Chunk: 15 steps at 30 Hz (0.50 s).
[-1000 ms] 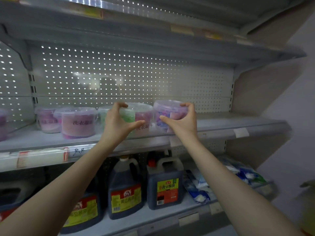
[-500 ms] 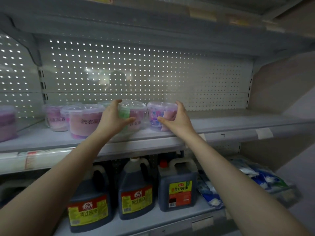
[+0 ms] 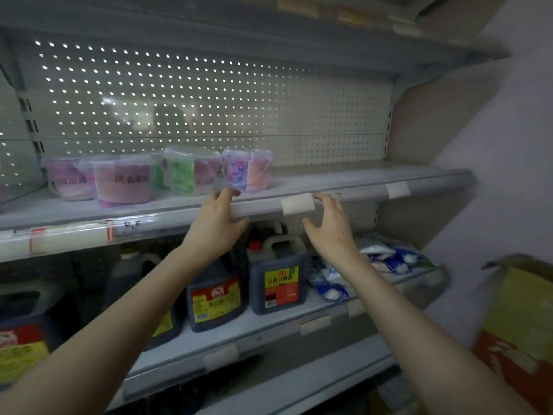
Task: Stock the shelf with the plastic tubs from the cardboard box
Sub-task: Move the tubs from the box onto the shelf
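Several clear plastic tubs stand in a row on the grey shelf [image 3: 344, 178]: a pink one [image 3: 122, 181] in front at the left, a green-and-pink one [image 3: 191, 170], and a blue-and-pink one [image 3: 247, 169] at the right end. My left hand [image 3: 217, 226] is open, fingers spread, just below the shelf's front edge under the green tub. My right hand [image 3: 330, 226] is open too, below and to the right of the blue tub. Neither hand touches a tub. The cardboard box [image 3: 517, 324] shows at the right edge.
The lower shelf holds dark soy sauce jugs [image 3: 276, 280] and white-and-blue packets [image 3: 386, 259]. White label tags [image 3: 297, 203] sit on the shelf's front rail. A perforated back panel [image 3: 269, 115] closes the bay, and bare shelf surface runs right of the tubs.
Both hands let go of the green and blue tubs and drew back and down from the shelf. The two tubs stay standing on it. The view swung right, showing the box.
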{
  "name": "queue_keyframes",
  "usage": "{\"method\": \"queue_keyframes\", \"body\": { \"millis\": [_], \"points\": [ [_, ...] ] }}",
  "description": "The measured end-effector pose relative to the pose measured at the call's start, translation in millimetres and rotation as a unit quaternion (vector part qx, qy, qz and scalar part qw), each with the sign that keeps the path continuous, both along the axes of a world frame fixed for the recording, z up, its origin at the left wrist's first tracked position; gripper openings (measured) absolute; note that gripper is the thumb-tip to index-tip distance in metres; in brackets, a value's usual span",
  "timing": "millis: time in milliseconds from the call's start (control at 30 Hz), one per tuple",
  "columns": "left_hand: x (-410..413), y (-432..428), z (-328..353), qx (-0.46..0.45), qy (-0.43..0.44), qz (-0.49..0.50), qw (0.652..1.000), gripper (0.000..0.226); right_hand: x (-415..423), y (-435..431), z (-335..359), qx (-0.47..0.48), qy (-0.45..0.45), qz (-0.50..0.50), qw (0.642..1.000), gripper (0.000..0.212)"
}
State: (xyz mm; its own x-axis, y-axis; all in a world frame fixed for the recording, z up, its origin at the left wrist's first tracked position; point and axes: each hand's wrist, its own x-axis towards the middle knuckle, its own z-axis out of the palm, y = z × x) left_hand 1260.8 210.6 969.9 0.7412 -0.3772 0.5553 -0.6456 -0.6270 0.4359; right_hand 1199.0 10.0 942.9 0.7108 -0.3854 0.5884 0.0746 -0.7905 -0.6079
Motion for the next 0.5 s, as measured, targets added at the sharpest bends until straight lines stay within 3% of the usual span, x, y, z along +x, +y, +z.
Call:
{"method": "queue_keyframes", "body": {
  "millis": [233,500],
  "points": [
    [-48,-49,-56,0.126,-0.012,-0.053,0.991,0.039,-87,-41,-82,-0.02,0.093,-0.09,0.991,0.049],
    [-70,-113,-137,0.235,0.015,-0.138,0.962,0.038,-192,-93,-176,-0.068,0.239,-0.202,0.947,0.054]
  ]
}}
